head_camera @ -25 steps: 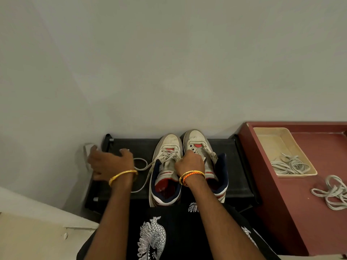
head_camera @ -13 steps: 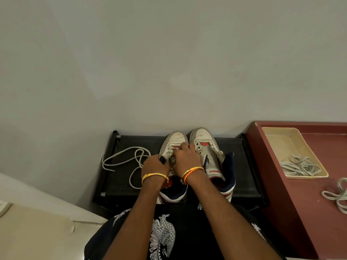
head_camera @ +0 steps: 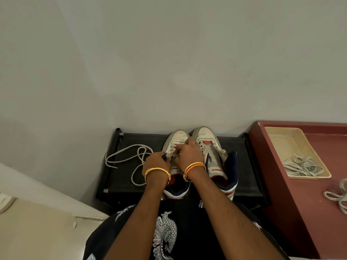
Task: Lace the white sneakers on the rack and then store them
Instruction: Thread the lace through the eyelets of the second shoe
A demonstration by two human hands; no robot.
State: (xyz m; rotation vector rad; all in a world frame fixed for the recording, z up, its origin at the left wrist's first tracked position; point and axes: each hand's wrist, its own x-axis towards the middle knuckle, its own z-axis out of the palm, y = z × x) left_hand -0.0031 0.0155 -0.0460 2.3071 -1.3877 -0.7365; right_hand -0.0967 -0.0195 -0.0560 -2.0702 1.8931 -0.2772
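Both of your hands work over the left sneaker (head_camera: 175,141), at its eyelets. Your left hand (head_camera: 156,163) has its fingers curled at the lace row and seems to pinch the shoelace (head_camera: 129,156) there (the exact grip is hidden by the knuckles). Your right hand (head_camera: 188,153) lies just beside it, with fingers bent down on the same row; what it pinches I cannot tell, because the fingertips are covered. The two hands almost touch each other.

The free part of the shoelace runs to the left in loose loops on the black rack (head_camera: 242,182), and its end lies near the left edge of the rack. The right sneaker (head_camera: 208,139) stands touching the left one, both with toes toward the wall; its upper eyelets look empty and its tongue is open.

To the right of the rack is a red cabinet (head_camera: 281,203). On it sits a cream tray (head_camera: 277,136) holding a bundle of laces (head_camera: 302,167). More laces (head_camera: 338,197) lie on the cabinet top near the tray.
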